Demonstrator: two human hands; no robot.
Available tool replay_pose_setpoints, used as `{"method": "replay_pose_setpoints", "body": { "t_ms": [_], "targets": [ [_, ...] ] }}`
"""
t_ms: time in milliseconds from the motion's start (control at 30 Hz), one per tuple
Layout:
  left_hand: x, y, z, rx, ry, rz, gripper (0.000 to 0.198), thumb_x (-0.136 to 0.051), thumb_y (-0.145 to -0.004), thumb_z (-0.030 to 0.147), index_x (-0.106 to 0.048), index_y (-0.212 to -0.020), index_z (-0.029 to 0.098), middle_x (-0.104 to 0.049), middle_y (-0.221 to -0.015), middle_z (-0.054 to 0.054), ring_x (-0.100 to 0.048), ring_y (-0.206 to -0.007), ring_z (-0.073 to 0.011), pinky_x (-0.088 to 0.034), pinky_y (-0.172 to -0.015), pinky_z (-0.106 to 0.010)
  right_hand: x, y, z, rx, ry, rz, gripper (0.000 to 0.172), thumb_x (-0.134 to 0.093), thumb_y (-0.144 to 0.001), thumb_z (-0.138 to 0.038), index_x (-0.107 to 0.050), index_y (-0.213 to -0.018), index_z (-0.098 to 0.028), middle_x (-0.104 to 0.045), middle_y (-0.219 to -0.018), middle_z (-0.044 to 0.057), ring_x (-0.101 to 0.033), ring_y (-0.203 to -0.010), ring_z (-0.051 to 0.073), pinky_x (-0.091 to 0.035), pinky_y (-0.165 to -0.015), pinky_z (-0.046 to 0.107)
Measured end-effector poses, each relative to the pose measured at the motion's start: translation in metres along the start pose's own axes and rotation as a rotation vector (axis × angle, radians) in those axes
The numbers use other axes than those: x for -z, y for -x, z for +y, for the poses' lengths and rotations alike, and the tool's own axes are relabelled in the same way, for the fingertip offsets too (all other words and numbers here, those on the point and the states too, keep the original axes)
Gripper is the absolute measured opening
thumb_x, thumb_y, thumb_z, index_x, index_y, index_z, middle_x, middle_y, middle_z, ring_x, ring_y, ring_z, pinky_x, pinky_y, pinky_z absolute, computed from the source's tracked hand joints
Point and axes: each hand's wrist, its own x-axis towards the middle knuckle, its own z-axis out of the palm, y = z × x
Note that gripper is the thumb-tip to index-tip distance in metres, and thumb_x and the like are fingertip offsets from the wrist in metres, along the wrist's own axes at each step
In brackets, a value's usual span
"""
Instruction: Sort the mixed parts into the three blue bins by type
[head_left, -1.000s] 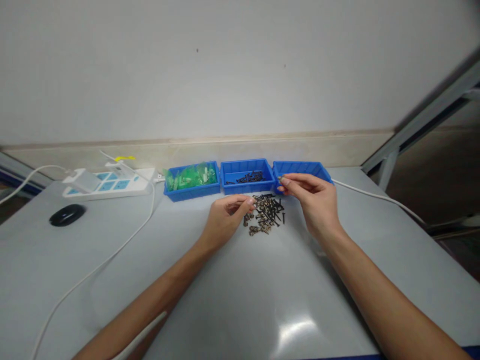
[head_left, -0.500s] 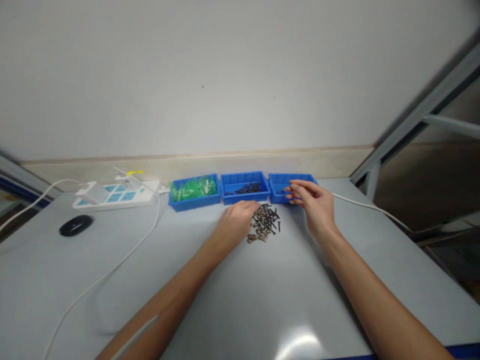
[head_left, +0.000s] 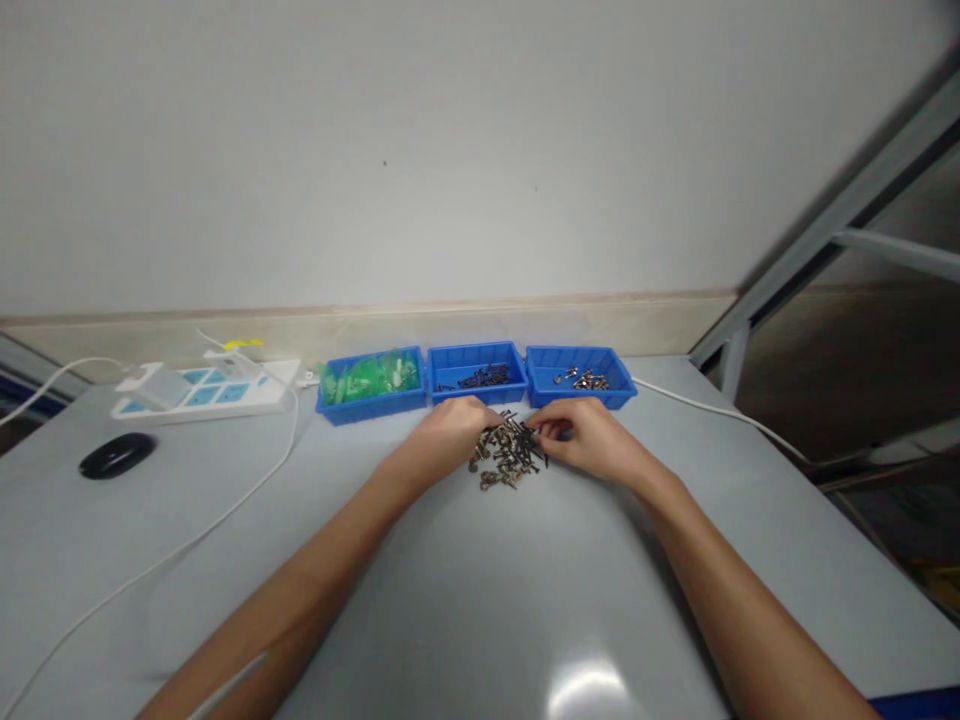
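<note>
A mixed pile of dark and brassy screws [head_left: 510, 455] lies on the grey table between my hands. My left hand [head_left: 448, 436] is at the pile's left edge, its fingers closed and the tips turned away from view. From the right, my right hand [head_left: 592, 436] reaches in with thumb and fingertips bent together over the dark screws; what they pinch is too small to make out. Behind the pile, the middle blue bin [head_left: 478, 356] holds dark screws. The right blue bin [head_left: 621, 380] has several brassy screws in it.
A left blue bin [head_left: 375, 404] contains green plastic bags [head_left: 367, 378]. Farther left are a white power strip [head_left: 259, 398] with plugged-in adapters, a black mouse [head_left: 118, 455] and a white cable [head_left: 217, 517]. The wall [head_left: 480, 150] rises behind; a metal frame [head_left: 795, 260] stands right.
My right hand has moved from over the right bin down and left to the screw pile, uncovering the brassy screws there. My left hand stays by the pile. The view has shifted slightly.
</note>
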Motion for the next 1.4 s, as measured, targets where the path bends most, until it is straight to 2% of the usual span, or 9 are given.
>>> {"method": "replay_pose_setpoints", "body": {
  "t_ms": [300,400,500,600,733,1000,1133,1300,1400],
  "targets": [
    [-0.003,0.026,-0.014,-0.001,0.145,0.295,0.023,-0.058,-0.088,0.01,-0.079,-0.095,0.017,-0.079,-0.091,-0.008,-0.074,-0.083,-0.019,-0.057,-0.08,-0.029,-0.012,-0.001,-0.003,-0.007,-0.131,-0.005,0.025,-0.062,-0.076,-0.01,-0.078,-0.094,-0.015,-0.077,-0.078,0.006,-0.07,-0.067,0.018,-0.056,-0.066,0.03],
    [0.0,0.032,-0.023,-0.029,0.056,0.27,0.022,-0.059,-0.089,0.013,-0.078,-0.1,0.016,-0.079,-0.098,-0.01,-0.074,-0.092,-0.0218,-0.057,-0.086,-0.034,-0.012,-0.001,-0.007,0.009,-0.126,0.045,0.023,-0.063,-0.078,-0.014,-0.078,-0.095,-0.016,-0.076,-0.076,0.005,-0.067,-0.063,0.017,-0.053,-0.062,0.029],
    [0.007,0.036,-0.031,0.005,-0.039,0.138,0.023,-0.063,-0.088,0.015,-0.078,-0.105,0.018,-0.079,-0.103,-0.011,-0.074,-0.096,-0.0239,-0.056,-0.088,-0.035,-0.013,-0.001,-0.015,0.048,-0.098,0.117,0.019,-0.063,-0.081,-0.018,-0.078,-0.093,-0.017,-0.073,-0.073,0.003,-0.063,-0.061,0.015,-0.05,-0.06,0.027],
    [0.012,0.035,-0.031,0.021,-0.061,0.035,0.022,-0.062,-0.087,0.011,-0.079,-0.099,0.019,-0.079,-0.096,-0.01,-0.074,-0.091,-0.0231,-0.055,-0.083,-0.032,-0.014,-0.001,-0.02,0.066,-0.098,0.165,0.018,-0.063,-0.084,-0.022,-0.078,-0.092,-0.017,-0.072,-0.072,0.003,-0.061,-0.059,0.014,-0.049,-0.06,0.027],
    [0.014,0.032,-0.026,0.028,-0.041,0.016,0.019,-0.061,-0.085,0.008,-0.077,-0.087,0.017,-0.076,-0.081,-0.007,-0.071,-0.076,-0.0196,-0.051,-0.07,-0.027,-0.018,-0.001,-0.021,0.058,-0.147,0.196,0.018,-0.064,-0.087,-0.027,-0.078,-0.092,-0.016,-0.073,-0.075,0.004,-0.061,-0.061,0.015,-0.05,-0.06,0.028],
    [0.019,0.037,-0.029,0.005,0.077,0.139,0.023,-0.058,-0.082,0.009,-0.077,-0.095,0.016,-0.073,-0.073,-0.004,-0.067,-0.064,-0.015,-0.049,-0.064,-0.023,-0.025,-0.002,-0.022,-0.07,-0.351,0.243,0.023,-0.072,-0.083,-0.037,-0.079,-0.092,-0.017,-0.077,-0.083,0.007,-0.067,-0.068,0.017,-0.054,-0.065,0.03],
    [0.021,0.036,-0.029,-0.001,0.062,0.153,0.02,-0.058,-0.082,0.008,-0.075,-0.087,0.016,-0.073,-0.073,-0.004,-0.067,-0.064,-0.015,-0.051,-0.065,-0.023,-0.026,-0.002,-0.023,-0.092,-0.403,0.255,0.024,-0.075,-0.081,-0.038,-0.079,-0.091,-0.017,-0.077,-0.083,0.008,-0.067,-0.068,0.017,-0.055,-0.066,0.03],
    [0.031,0.032,-0.01,0.118,0.404,0.283,0.007,-0.067,-0.083,0.016,-0.068,-0.09,0.015,-0.073,-0.08,-0.003,-0.072,-0.069,-0.0128,-0.057,-0.07,-0.02,-0.027,-0.003,-0.024,-0.076,-0.45,0.24,0.023,-0.076,-0.081,-0.037,-0.079,-0.093,-0.017,-0.077,-0.083,0.007,-0.068,-0.069,0.016,-0.056,-0.068,0.029],
    [0.034,0.03,0.001,0.162,0.504,0.314,0.019,-0.074,-0.079,0.02,-0.064,-0.094,0.016,-0.073,-0.088,-0.004,-0.074,-0.071,-0.0138,-0.059,-0.069,-0.02,-0.031,-0.001,-0.027,-0.068,-0.55,0.139,0.027,-0.078,-0.08,-0.035,-0.077,-0.1,-0.017,-0.077,-0.082,0.006,-0.07,-0.071,0.016,-0.058,-0.07,0.03]
  ]
}}
